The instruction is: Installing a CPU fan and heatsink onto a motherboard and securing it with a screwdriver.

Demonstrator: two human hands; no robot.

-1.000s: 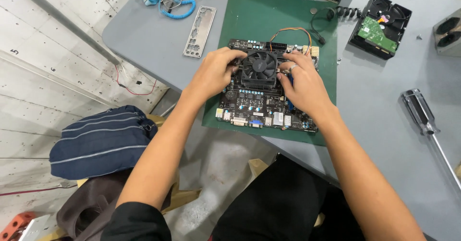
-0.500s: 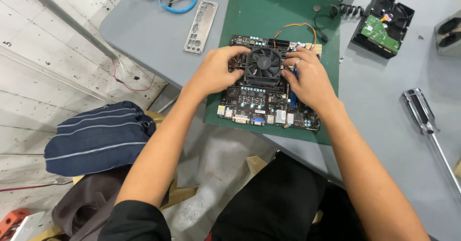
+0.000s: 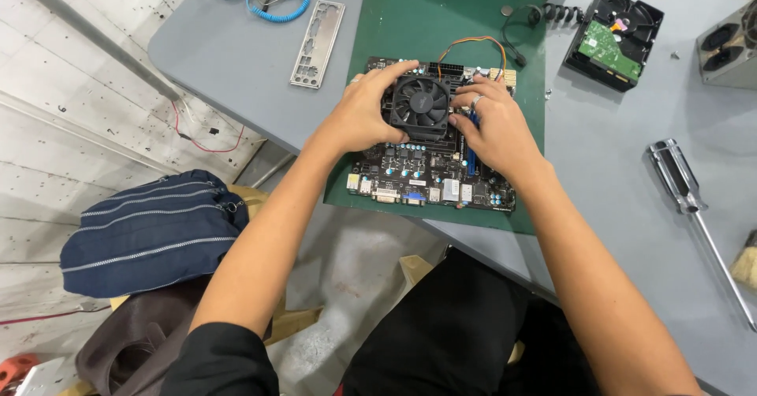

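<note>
Grey table (image 3: pixel 236 57): cooler fan (image 3: pixel 420 102) between left hand (image 3: pixel 369 113) and right hand (image 3: pixel 495 124).

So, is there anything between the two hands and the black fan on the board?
Nothing visible. The left hand touches the fan on its left side and the right hand on its right side, on the circuit board.
</note>
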